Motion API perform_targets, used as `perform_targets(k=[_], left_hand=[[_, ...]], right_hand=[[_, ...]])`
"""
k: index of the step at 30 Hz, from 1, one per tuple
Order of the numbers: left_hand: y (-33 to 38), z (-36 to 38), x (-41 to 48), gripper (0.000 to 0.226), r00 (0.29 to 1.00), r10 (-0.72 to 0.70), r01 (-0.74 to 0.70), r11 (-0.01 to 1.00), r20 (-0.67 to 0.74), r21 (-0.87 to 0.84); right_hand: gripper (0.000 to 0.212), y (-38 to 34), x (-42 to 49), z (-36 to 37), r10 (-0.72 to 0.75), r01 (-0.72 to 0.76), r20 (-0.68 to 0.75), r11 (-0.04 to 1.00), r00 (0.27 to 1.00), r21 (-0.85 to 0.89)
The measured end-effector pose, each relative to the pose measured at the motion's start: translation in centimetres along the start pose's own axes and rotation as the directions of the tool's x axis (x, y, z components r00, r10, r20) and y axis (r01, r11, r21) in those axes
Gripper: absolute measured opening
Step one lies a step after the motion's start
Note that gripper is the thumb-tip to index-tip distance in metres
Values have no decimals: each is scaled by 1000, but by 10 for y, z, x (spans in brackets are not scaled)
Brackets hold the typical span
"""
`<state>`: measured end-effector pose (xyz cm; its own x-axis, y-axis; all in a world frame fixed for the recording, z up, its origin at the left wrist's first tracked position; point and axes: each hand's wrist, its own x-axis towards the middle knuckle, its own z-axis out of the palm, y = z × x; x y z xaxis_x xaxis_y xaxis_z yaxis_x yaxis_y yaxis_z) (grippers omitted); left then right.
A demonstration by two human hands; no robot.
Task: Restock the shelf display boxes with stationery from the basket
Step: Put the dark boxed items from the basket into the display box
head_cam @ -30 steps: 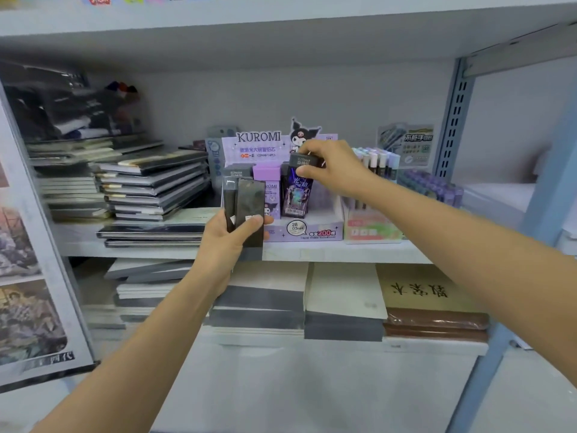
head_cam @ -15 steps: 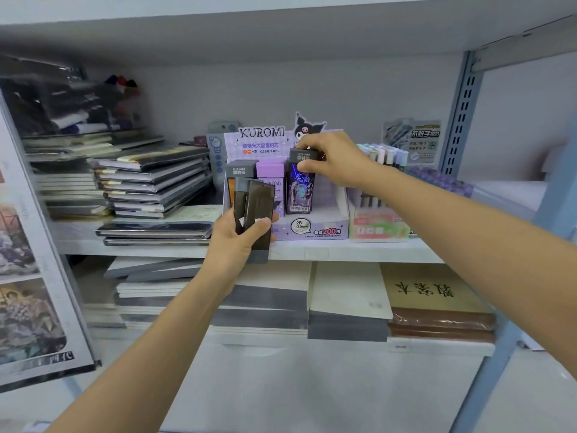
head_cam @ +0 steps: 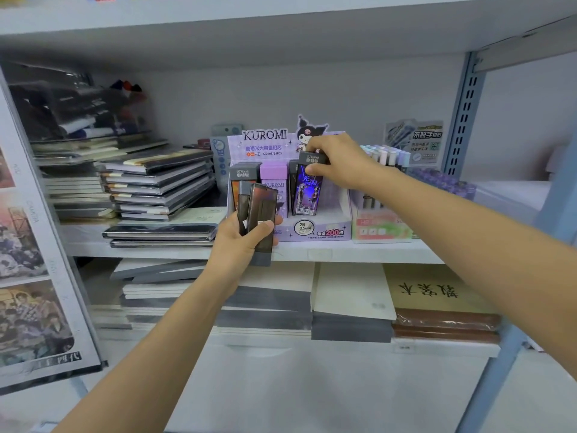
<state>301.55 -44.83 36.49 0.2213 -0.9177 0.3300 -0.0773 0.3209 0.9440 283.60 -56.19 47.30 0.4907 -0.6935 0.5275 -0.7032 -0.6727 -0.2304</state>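
Head view: right hand [head_cam: 340, 164] pinched a lead case [head_cam: 307, 190] at the display box [head_cam: 321, 231], left hand [head_cam: 243, 245] gripped spares [head_cam: 261, 210]; tilted insertion could have toppled neighbouring cases [head_cam: 274, 182].

A: The lead case [head_cam: 307, 195] under the fingers of your right hand [head_cam: 338, 164], is it plastic?

B: Yes, glossy plastic with shiny print. In the fingers of your left hand [head_cam: 242, 245] the dark cases [head_cam: 262, 210] are smooth, half-clear plastic. Behind your fingertips the display box [head_cam: 315, 233] looks like matt printed cardboard.
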Motion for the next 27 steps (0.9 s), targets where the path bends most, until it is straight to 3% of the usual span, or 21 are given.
perform_targets(k=[10, 18, 20, 22, 24, 27], left_hand=[[-1, -2, 2, 24, 1000, -6, 6, 1000, 20, -12], [4, -2, -3, 17, 1000, -2, 2, 1000, 9, -9], [8, -3, -6, 19, 1000, 4, -4, 1000, 0, -7], [11, -3, -8, 20, 1000, 7, -7, 1000, -3, -21], [16, 0, -10, 19, 1000, 19, -19, 1000, 8, -25], [20, 9, -14, 17, 998, 44, -43, 998, 36, -38]], right_hand=[[33, -12, -6, 23, -25, 28, -158, 999, 987, 21], [19, -13, -7, 25, -35, -12, -221, 978, 975, -208], [20, -14, -10, 19, -32, 8, -244, 995, 969, -102], [22, -19, -19, 15, 17, 38, -254, 977, 967, 210], [26, -29, -32, 14, 78, 7, -122, 816, 989, 578], [24, -37, -47, 17, 27, -109, 118, 629, 993, 770]])
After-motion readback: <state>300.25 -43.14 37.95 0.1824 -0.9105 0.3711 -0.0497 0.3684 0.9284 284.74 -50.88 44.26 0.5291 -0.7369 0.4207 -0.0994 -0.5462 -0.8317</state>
